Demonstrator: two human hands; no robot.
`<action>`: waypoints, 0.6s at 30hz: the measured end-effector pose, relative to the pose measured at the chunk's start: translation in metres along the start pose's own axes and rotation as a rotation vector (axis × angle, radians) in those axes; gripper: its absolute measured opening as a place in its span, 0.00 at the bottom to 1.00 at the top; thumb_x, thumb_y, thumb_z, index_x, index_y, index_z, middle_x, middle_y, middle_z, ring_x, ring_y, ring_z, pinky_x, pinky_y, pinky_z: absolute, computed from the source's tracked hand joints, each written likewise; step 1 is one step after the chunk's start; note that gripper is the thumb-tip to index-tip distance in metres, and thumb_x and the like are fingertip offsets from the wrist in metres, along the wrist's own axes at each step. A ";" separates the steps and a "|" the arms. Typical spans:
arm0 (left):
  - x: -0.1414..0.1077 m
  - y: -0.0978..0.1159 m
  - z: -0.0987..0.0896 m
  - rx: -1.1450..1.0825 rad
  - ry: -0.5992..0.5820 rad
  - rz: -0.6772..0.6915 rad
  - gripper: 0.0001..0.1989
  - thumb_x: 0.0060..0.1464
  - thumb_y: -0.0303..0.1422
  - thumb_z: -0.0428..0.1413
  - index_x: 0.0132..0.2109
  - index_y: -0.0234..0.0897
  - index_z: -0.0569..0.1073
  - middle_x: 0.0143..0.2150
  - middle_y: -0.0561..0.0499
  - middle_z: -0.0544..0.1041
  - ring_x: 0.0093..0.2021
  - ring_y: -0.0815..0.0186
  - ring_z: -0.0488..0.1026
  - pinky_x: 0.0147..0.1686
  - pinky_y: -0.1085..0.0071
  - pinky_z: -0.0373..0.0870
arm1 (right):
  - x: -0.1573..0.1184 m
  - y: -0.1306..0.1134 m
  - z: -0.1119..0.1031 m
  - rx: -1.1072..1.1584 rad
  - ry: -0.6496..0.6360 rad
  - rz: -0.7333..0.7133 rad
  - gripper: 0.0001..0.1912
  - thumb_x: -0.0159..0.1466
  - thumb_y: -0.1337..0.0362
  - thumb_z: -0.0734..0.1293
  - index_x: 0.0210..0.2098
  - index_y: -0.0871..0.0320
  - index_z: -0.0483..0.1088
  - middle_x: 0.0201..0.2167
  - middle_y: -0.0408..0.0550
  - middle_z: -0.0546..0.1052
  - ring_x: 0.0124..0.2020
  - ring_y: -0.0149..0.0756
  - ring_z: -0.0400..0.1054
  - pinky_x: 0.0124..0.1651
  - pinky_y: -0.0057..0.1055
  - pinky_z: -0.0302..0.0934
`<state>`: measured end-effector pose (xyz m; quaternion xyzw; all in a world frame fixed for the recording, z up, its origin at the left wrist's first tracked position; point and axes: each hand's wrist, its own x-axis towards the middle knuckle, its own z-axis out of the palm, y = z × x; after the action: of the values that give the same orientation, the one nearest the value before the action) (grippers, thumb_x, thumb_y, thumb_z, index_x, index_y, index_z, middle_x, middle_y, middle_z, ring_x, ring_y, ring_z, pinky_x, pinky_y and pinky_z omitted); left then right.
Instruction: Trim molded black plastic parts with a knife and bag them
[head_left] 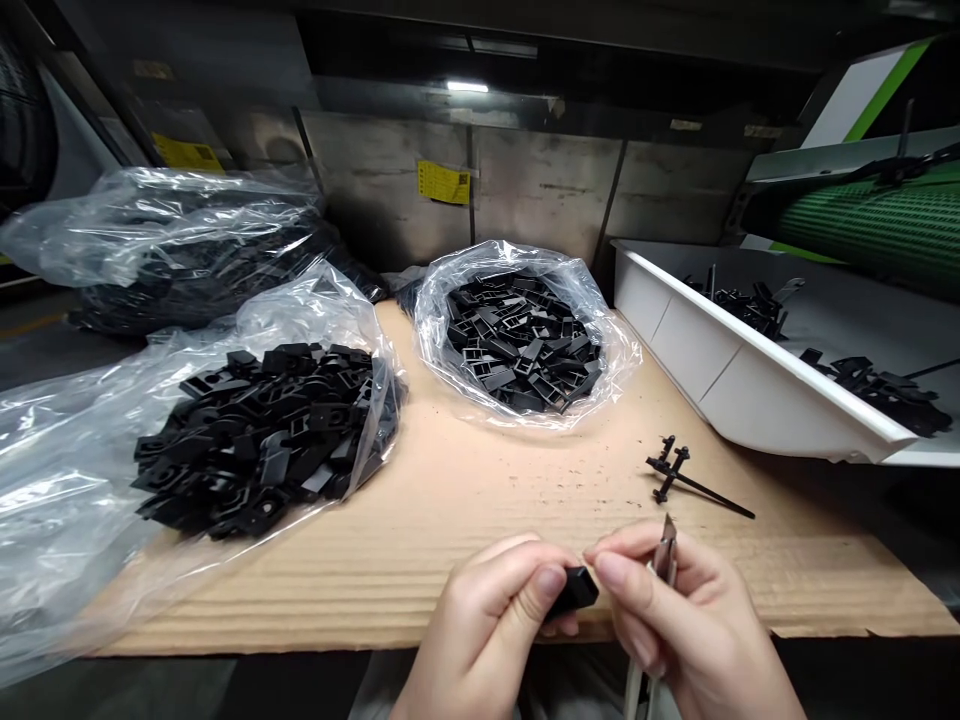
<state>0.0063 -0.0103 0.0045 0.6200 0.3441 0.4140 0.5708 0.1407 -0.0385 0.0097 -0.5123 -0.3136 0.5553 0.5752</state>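
My left hand [499, 610] is closed around a small black plastic part [574, 592], its block-shaped end showing past the thumb. Close beside it, my right hand [679, 610] has its thumb and index finger pinched at the end of that part; whether they grip anything small there is hidden. A pair of metal nippers [664, 555] is tucked in the right hand, jaws pointing up and pale handles hanging below the palm. Just beyond the right hand, a black plastic sprue [694, 482] with a long thin stem lies on the cardboard [480, 490].
An opened clear bag [525, 345] of black parts stands at the back middle. Another bag spills black parts [270, 430] at the left, with further filled bags [202, 250] behind. A white tray [750, 370] holding black pieces stands right, near a green conveyor belt [870, 225].
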 end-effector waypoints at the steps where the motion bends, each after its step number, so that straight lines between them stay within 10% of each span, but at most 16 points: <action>1: 0.001 0.001 0.001 -0.034 0.002 -0.024 0.11 0.56 0.31 0.49 0.30 0.37 0.74 0.25 0.53 0.69 0.26 0.70 0.69 0.26 0.81 0.66 | 0.002 -0.001 -0.003 0.040 -0.012 0.006 0.13 0.49 0.57 0.70 0.22 0.60 0.68 0.07 0.32 0.56 0.10 0.17 0.46 0.15 0.19 0.40; 18: 0.001 0.002 0.007 0.136 -0.136 0.005 0.16 0.58 0.33 0.46 0.29 0.35 0.75 0.24 0.49 0.71 0.26 0.66 0.69 0.26 0.76 0.65 | 0.010 0.003 0.003 0.072 -0.137 0.046 0.16 0.48 0.57 0.71 0.19 0.63 0.64 0.08 0.33 0.59 0.10 0.15 0.48 0.13 0.15 0.42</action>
<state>0.0132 -0.0132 0.0070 0.6847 0.3303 0.3483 0.5484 0.1385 -0.0288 0.0056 -0.4591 -0.3200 0.6133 0.5575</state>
